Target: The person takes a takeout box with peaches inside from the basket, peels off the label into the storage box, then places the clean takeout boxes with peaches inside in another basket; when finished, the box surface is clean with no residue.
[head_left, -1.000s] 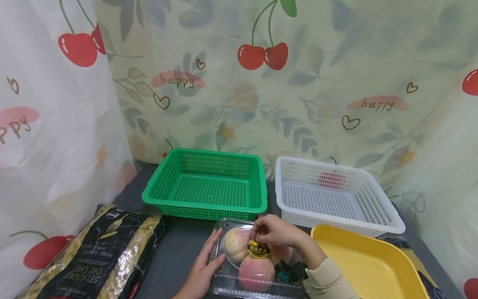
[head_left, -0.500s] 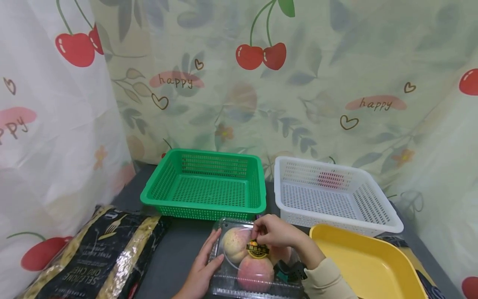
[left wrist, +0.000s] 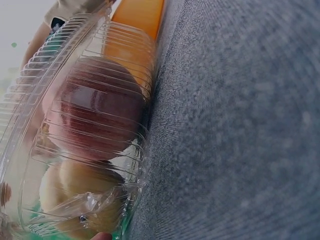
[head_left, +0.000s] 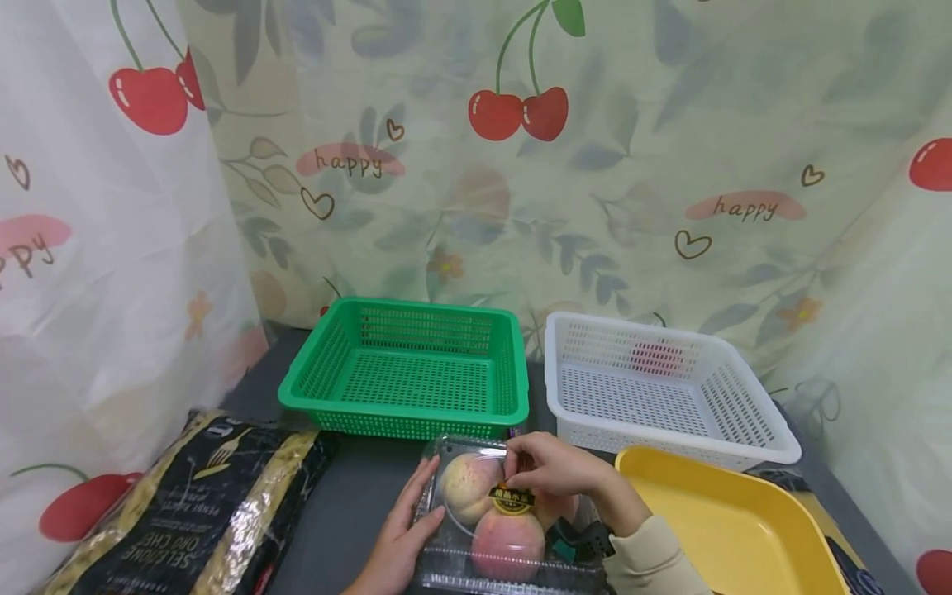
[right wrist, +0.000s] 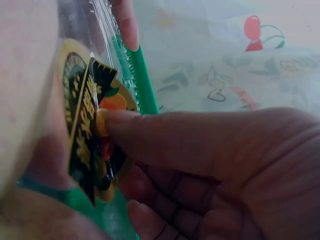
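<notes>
A clear plastic clamshell box (head_left: 454, 562) holding several peaches (head_left: 509, 545) sits at the near middle of the dark table. On its lid is a round black-and-gold sticker (head_left: 511, 501). My right hand (head_left: 558, 471) pinches the sticker's far edge between thumb and curled forefinger. In the right wrist view the thumb presses on the sticker (right wrist: 87, 120), whose edge looks lifted; the forefinger is partly hidden. My left hand (head_left: 402, 537) rests along the box's left side, fingers straight and thumb apart. The left wrist view shows the ridged box side (left wrist: 95, 135) with peaches behind it.
Behind the box stand a green basket (head_left: 416, 417) and a white basket (head_left: 669, 446). A yellow tray (head_left: 729, 529) lies to the right, close to my right forearm. A black-and-gold pasta bag (head_left: 186, 504) lies at left. Printed curtains surround the table.
My right hand has shifted very slightly, and the sticker's edge under its fingers looks more bent up. The left hand stays against the box. The head view drifts slightly.
</notes>
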`<state>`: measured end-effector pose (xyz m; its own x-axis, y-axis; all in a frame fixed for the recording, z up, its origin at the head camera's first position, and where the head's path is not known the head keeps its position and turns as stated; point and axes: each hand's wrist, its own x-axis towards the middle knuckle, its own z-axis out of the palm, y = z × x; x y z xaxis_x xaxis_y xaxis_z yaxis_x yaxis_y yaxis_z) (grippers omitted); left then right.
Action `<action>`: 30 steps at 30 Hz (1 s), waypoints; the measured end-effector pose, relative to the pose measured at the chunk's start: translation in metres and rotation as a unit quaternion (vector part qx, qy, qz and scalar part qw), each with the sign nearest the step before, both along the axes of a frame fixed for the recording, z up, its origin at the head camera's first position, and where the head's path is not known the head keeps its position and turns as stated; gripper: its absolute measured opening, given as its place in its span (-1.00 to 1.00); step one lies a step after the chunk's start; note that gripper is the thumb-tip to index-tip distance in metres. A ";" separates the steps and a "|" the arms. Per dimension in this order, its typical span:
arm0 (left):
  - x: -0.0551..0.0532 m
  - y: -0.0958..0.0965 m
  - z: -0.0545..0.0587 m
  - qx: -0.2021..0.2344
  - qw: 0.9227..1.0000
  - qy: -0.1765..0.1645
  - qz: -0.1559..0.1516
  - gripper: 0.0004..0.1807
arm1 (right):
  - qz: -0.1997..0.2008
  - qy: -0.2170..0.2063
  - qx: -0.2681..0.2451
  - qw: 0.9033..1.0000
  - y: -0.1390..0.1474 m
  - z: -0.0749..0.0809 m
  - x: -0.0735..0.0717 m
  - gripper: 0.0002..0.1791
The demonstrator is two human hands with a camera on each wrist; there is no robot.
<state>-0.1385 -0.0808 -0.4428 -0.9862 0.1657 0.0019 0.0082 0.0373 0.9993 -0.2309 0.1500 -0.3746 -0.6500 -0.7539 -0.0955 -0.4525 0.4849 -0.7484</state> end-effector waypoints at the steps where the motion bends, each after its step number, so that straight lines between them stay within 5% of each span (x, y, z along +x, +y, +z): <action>1: 0.000 0.000 0.000 0.001 1.000 0.000 0.000 -0.36 | 0.004 -0.002 -0.003 1.000 0.000 0.000 0.000 -0.91; 21: 0.000 0.000 0.000 0.011 1.000 -0.005 -0.004 -0.36 | 0.027 -0.063 -0.032 0.997 0.005 0.004 -0.002 -0.89; 30: 0.002 0.000 0.001 0.011 1.000 0.010 -0.001 -0.37 | 0.003 -0.041 -0.036 0.998 0.012 0.003 0.000 -0.82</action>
<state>-0.1364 -0.0805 -0.4414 -0.9855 0.1677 0.0261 0.0290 0.0144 0.9995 -0.2306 0.1616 -0.3717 -0.6377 -0.7646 -0.0937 -0.3905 0.4257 -0.8163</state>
